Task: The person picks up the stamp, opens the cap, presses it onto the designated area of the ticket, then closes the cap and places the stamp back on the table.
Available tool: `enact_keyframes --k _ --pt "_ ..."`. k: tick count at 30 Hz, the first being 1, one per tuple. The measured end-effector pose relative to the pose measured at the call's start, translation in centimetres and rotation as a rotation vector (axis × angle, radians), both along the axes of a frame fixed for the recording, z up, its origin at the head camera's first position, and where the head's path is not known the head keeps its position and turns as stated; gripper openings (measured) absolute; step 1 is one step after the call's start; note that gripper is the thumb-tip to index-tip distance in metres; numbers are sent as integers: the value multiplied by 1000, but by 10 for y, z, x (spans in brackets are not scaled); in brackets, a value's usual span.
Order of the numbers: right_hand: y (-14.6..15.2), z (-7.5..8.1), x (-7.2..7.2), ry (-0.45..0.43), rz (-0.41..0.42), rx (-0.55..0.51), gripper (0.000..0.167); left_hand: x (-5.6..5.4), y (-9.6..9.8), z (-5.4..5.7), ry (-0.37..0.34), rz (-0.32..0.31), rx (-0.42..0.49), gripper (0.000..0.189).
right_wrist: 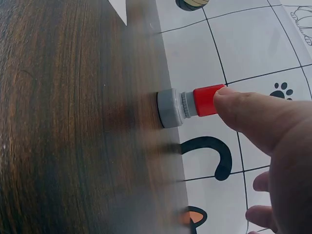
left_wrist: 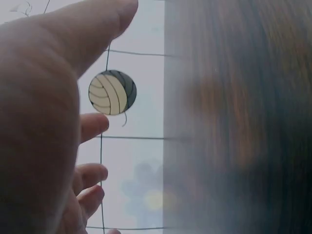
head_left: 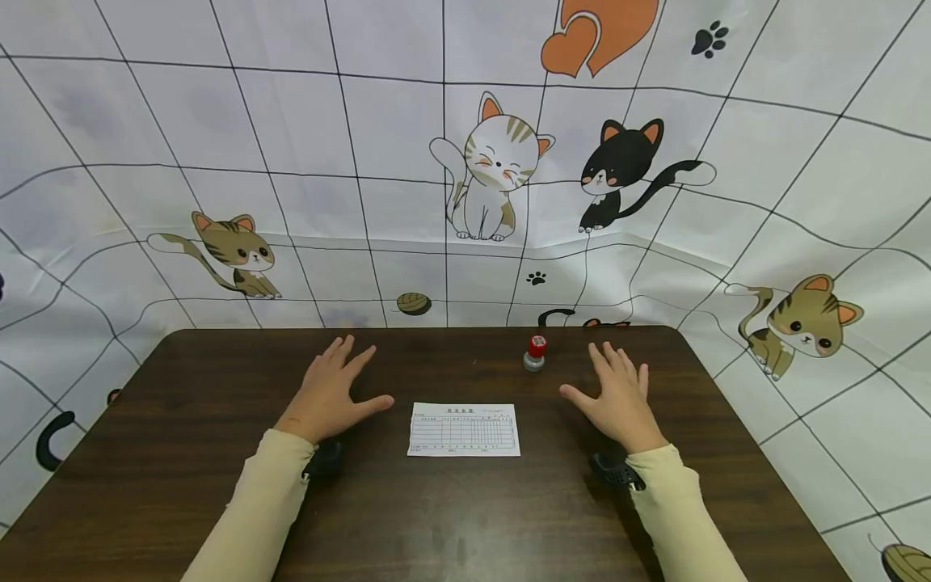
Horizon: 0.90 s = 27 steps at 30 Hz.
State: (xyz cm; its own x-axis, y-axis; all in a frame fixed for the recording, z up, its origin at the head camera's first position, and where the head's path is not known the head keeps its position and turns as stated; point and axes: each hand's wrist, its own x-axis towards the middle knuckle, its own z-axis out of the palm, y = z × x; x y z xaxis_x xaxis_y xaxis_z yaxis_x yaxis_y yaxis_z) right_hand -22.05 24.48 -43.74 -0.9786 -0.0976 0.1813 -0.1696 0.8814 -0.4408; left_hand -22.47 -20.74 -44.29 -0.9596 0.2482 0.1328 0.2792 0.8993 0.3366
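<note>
A white printed form (head_left: 464,430) lies flat on the dark brown wood-grain surface (head_left: 465,517), between the two hands and a little nearer the person than they are. It bears a ruled table with a heading above it; the small print is too fine to read.

Beyond the form's far right corner stands a self-contained-looking stamp (head_left: 535,354), upright, its red cap above a grey base. It is nearer to the right hand (head_left: 614,396) than to the left hand (head_left: 334,390).

Both hands have their fingers extended and spread, thumbs pointing inward, and hold nothing. The left is beside the form, apart from it. The right is just beside the stamp; in the right wrist view its thumb overlaps the red cap, but the head view shows a gap between them. Whether either palm touches the surface cannot be told.

Pale yellow sleeves (head_left: 250,509) cover the forearms, and each wrist wears a black strap (head_left: 617,471). Behind the surface hangs a white backdrop (head_left: 393,202) with black grid lines, cartoon cats (head_left: 494,174), paw prints (head_left: 709,39), yarn balls (head_left: 414,304) and orange hearts (head_left: 621,24).
</note>
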Motion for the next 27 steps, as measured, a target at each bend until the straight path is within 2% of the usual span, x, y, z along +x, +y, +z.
enact_keyframes --k 9,18,27 --pt "-4 -4 -2 -18 31 -4 90 5 19 1 -29 -85 13 95" --pt "-7 -6 -4 -31 57 -20 86 11 41 -3 -91 -267 68 90" --pt "-10 -8 -6 -17 80 -25 79 11 56 -6 -142 -303 26 79"
